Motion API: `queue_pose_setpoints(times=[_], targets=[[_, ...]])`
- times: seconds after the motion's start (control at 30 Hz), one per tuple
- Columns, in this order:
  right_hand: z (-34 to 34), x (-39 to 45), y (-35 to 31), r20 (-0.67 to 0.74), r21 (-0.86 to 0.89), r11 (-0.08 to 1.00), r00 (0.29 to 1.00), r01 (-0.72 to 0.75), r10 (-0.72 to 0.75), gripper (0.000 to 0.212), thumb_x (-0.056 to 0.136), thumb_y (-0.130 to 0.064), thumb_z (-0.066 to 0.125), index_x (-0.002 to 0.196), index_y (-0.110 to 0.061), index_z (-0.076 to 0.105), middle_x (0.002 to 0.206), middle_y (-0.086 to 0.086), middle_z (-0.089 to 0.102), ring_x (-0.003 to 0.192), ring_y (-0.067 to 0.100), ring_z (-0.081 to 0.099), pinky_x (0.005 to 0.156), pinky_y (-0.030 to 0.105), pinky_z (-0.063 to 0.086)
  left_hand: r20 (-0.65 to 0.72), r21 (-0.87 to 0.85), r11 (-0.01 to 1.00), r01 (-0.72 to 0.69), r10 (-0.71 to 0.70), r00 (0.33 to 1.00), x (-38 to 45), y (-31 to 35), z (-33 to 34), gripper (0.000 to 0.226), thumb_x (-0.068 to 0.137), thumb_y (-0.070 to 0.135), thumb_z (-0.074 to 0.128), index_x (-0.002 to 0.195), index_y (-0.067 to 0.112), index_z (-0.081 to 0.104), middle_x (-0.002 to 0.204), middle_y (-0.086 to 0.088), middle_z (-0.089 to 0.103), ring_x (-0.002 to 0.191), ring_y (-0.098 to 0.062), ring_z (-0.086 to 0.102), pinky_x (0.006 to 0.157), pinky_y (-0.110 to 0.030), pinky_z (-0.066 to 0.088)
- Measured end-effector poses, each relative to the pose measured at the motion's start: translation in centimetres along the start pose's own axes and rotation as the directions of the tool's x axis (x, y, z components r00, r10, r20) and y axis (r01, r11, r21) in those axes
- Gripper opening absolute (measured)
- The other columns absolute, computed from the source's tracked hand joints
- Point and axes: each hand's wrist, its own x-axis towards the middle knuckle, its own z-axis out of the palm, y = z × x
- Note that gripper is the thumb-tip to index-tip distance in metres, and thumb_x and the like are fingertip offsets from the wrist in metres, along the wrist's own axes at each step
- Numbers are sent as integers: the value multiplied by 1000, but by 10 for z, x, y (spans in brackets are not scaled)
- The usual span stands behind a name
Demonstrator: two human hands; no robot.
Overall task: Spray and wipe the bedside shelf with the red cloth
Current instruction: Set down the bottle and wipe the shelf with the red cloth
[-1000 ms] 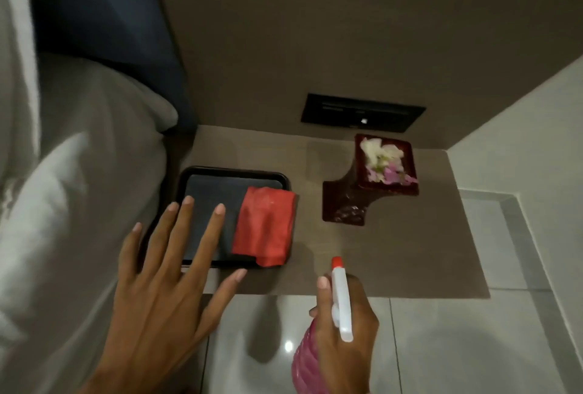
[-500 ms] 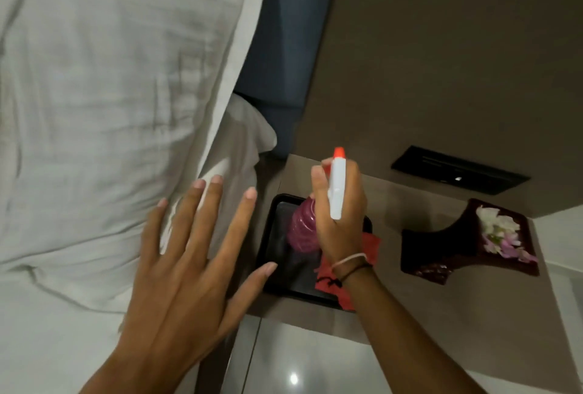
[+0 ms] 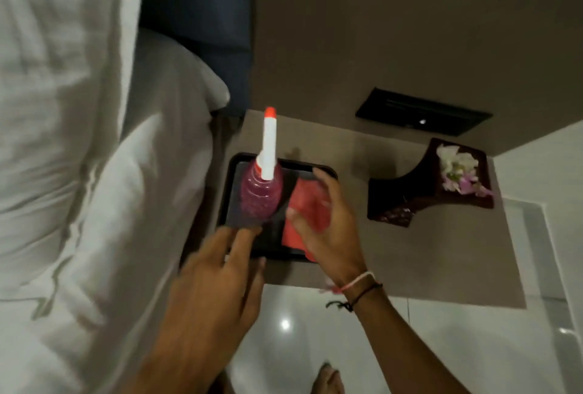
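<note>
Now, from the head view, the pink spray bottle point(image 3: 261, 196) has left the right hand point(image 3: 328, 229) and stands upright on the black tray point(image 3: 321, 170), where half a second ago that hand still gripped it. The right hand curls loosely over the red cloth point(image 3: 307, 204) lying on the tray's right side, fingers not clamped. The left hand point(image 3: 217, 280) reaches flat toward the bottle's base, fingers spread and empty, above the bedside shelf point(image 3: 441, 254).

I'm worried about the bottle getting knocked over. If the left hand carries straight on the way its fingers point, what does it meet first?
Most likely the pink spray bottle, standing on the black tray: the left hand points at its base, fingertips right by it. Contact can't be judged; depth is unclear.
</note>
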Motion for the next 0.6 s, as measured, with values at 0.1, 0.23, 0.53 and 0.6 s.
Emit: queue_pose_setpoints(times=[0.1,0.23,0.53,0.6], targets=[[-23,-17,42,-203,-8,989,969,-147,143,57,88,-10,76,140,-15,52,141,11,55,128,28,57,104,54,53,173,-234,962,139,-100,980,20,14,51,47,96,23,52,142,27,46,135,2,51,117,-19,60,96,-33,51],[-32,-2,75,-179,-15,928,914,-372,364,39,86,-14,80,119,-7,61,122,21,66,116,38,63,101,56,53,272,-304,920,246,-164,948,68,32,106,70,96,20,55,158,24,22,153,-8,36,133,-28,48,107,-40,45],[-7,24,87,-376,-113,888,846,-446,377,44,68,-38,92,94,-17,64,95,2,72,84,22,68,71,37,58,326,-87,973,215,-176,929,88,42,152,75,90,16,59,157,21,25,156,-14,31,138,-36,39,111,-48,46],[-3,19,89,-435,-147,907,849,-395,300,37,69,-36,91,88,-20,64,97,0,67,83,18,61,70,32,51,329,-90,981,172,-133,935,82,39,152,77,89,11,58,157,21,26,157,-13,30,138,-35,41,111,-43,47]])
